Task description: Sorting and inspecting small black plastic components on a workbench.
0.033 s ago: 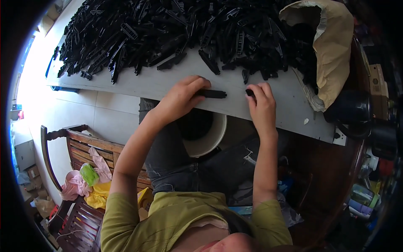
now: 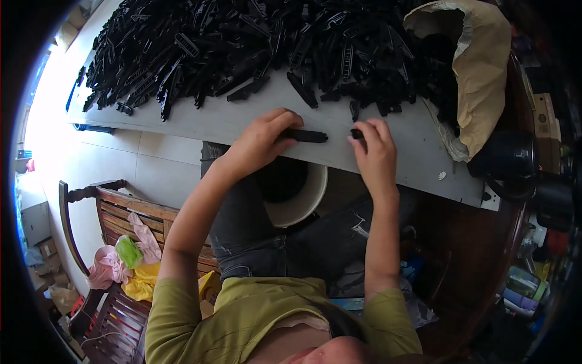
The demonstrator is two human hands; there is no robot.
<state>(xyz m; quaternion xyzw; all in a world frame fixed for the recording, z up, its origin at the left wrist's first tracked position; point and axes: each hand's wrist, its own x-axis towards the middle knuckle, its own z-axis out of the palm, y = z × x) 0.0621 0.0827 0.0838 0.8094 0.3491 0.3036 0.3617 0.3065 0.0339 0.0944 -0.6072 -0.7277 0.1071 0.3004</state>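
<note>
Over the table's near edge, my left hand (image 2: 260, 141) is closed around a long black plastic part (image 2: 312, 136), whose notched end points right. To its right, my right hand (image 2: 377, 148) pinches a small black piece (image 2: 356, 133) between thumb and fingers; most of that piece is hidden, so its kind does not show. A short gap separates the two parts. Beyond both hands, a big heap of similar black plastic parts (image 2: 242, 54) covers the far side of the grey table (image 2: 212, 118).
At the right, a brown paper sack (image 2: 485, 79) lies open with black pieces inside, near a dark mug-like vessel (image 2: 506, 161). Below the table edge, a white bucket (image 2: 321, 191) stands by my legs. A wooden bench (image 2: 139, 203) with cloths and bags is at the left.
My right hand has shifted slightly left with its small black piece, narrowing the gap to the long part. My left hand has stayed in place.
</note>
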